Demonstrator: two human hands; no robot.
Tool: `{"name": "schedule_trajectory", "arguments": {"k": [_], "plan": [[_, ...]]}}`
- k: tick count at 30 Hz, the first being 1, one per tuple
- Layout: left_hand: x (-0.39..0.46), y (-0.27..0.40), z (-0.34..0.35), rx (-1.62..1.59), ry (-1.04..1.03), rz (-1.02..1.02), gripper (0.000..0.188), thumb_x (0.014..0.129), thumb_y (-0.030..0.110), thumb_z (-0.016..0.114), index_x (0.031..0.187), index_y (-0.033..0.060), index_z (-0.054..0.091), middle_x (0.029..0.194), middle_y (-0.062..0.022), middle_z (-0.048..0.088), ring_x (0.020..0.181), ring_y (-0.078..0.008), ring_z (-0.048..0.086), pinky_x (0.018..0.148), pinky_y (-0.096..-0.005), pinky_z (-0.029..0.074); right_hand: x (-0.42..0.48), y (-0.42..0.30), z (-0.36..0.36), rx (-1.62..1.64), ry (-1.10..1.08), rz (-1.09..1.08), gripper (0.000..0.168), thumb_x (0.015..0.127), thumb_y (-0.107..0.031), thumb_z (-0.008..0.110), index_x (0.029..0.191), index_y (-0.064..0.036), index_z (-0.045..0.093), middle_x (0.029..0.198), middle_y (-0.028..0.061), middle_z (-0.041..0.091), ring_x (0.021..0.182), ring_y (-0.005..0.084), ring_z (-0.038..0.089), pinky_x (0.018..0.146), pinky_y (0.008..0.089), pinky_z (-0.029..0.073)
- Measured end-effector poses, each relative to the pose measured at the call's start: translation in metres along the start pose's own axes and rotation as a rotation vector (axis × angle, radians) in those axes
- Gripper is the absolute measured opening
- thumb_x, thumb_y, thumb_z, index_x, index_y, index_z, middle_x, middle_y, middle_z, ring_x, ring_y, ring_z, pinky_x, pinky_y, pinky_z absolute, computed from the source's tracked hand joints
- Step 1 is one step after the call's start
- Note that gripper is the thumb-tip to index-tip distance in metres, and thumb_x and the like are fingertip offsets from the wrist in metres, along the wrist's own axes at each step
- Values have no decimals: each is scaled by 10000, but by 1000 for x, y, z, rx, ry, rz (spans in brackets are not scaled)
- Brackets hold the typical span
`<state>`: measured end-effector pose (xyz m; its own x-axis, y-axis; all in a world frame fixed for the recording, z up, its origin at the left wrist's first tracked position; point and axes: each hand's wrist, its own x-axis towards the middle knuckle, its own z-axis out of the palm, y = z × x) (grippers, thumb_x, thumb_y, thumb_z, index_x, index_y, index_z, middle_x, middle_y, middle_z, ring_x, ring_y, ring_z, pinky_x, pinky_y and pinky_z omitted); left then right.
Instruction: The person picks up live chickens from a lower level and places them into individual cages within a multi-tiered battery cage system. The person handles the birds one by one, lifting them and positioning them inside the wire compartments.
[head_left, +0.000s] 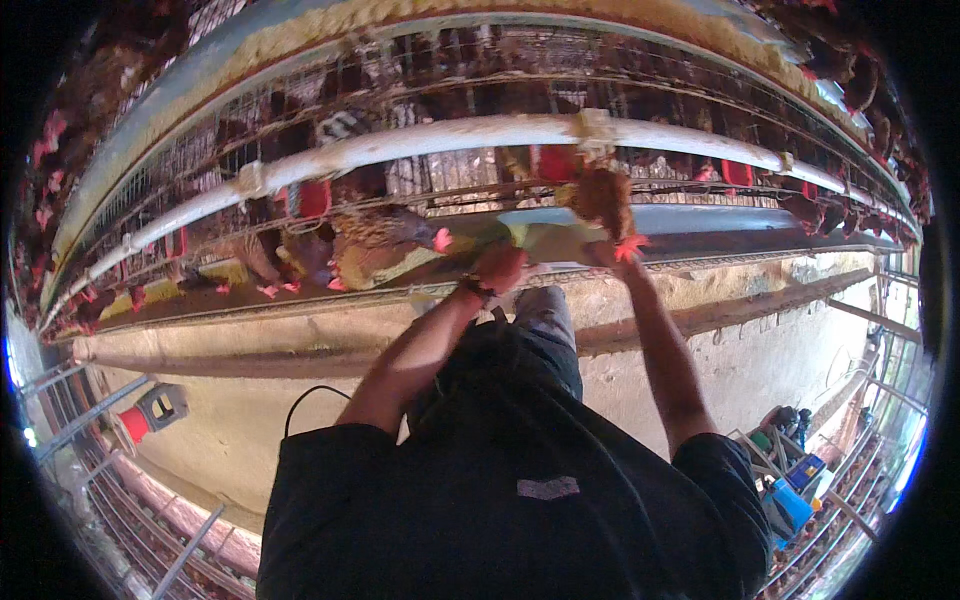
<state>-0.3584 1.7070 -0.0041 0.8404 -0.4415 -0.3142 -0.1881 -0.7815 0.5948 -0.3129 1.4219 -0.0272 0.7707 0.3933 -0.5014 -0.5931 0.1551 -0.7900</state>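
My left hand (501, 268) is bent with curled fingers at the near lip of a long feed trough (675, 219). My right hand (604, 253) is over the same trough, a short way to the right. A pale yellow-green surface (551, 241) shows between both hands; blur hides what it is and whether either hand grips it. A brown hen (604, 199) leans out of the cage, its red comb overlapping my right hand. Left of my left hand, another hen (382, 232) reaches into the trough.
Wire cages (480, 67) holding several hens run across the front. A white pipe (480, 136) and red cups (307, 199) run along them. Behind me are a pale walkway (210, 420), a red-and-grey object (154, 412) at left, and a blue container (786, 506) at right.
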Motion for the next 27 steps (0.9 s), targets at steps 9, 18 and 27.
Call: {"name": "schedule_trajectory", "arguments": {"k": [9,18,27], "plan": [[-159,-144,-53,109,325,-122,528,844,475,609,1045,-13,620,1064,-206,622,1023,-356,572,886,-465,436,89,98,206,-34,-75,-186,504,747,-32,650,1222,-31,480,1076,79,588,976,172,571,819,311,474],[-261,-198,-76,-86,699,-99,383,768,349,726,985,46,640,978,-139,648,928,-335,614,800,-414,493,15,30,386,-906,162,-204,386,722,-52,571,1100,5,516,917,201,626,851,327,623,734,394,492],[-254,-176,-66,-113,1021,-249,201,781,127,683,951,54,602,935,-126,616,878,-336,582,765,-427,466,-39,-51,165,-944,235,-87,490,763,-87,667,1199,14,466,1070,131,579,844,199,588,719,326,487]]}}
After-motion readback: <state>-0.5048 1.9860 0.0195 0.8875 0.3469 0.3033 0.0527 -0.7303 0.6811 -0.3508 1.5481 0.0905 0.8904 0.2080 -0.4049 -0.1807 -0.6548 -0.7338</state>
